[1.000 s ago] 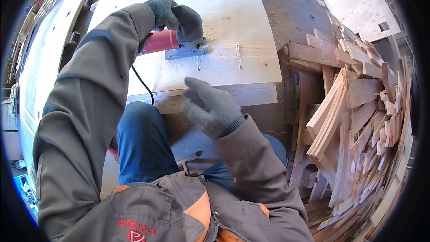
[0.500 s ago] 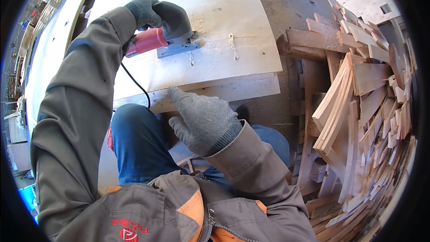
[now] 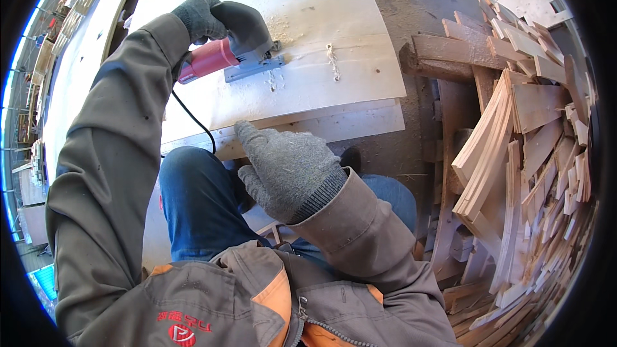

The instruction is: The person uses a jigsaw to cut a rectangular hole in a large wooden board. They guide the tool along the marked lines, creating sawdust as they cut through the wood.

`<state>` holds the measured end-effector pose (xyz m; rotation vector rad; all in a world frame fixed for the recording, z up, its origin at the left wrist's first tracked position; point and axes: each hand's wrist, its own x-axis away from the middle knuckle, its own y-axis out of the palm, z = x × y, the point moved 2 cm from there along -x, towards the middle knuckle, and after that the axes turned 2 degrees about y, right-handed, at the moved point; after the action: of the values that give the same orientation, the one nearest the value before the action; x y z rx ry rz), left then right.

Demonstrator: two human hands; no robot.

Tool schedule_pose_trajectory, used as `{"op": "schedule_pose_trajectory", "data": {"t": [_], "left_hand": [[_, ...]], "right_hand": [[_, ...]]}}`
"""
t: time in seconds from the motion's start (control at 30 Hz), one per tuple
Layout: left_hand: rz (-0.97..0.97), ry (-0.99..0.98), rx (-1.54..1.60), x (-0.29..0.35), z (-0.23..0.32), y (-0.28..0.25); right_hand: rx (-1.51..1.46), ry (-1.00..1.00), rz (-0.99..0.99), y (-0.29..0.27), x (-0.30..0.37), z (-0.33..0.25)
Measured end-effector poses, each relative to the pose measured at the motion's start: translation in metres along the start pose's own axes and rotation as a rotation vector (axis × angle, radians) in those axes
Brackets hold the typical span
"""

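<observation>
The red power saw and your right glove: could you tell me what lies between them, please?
In the head view, between the saw and the right hand lies bare plywood sheet with sawdust, then its near edge.

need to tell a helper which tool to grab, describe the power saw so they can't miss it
Look at the big pale plywood sheet lying flat ahead of the kneeling person. On its left part sits the jigsaw, gripped by the gloved left hand. It alone has a red body, a grey metal base plate and a black cord.
</observation>
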<state>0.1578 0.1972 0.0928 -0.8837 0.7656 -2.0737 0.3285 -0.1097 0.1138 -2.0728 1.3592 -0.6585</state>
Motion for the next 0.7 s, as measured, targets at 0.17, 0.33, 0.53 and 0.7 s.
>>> {"op": "schedule_pose_trajectory", "data": {"t": [0.17, 0.33, 0.53, 0.7], "left_hand": [[0.014, 0.007, 0.032, -0.004, -0.005, 0.000], [0.034, 0.006, -0.027, -0.002, -0.002, 0.000], [0.050, -0.024, -0.053, 0.002, -0.006, 0.000], [0.056, -0.008, -0.068, 0.001, -0.006, 0.000]], "right_hand": [[-0.004, -0.014, 0.012, 0.002, 0.001, 0.003], [0.022, 0.003, 0.011, 0.003, 0.006, 0.009], [0.059, -0.005, 0.016, -0.001, 0.011, 0.013], [0.043, -0.005, 0.011, -0.001, 0.010, 0.013]]}}
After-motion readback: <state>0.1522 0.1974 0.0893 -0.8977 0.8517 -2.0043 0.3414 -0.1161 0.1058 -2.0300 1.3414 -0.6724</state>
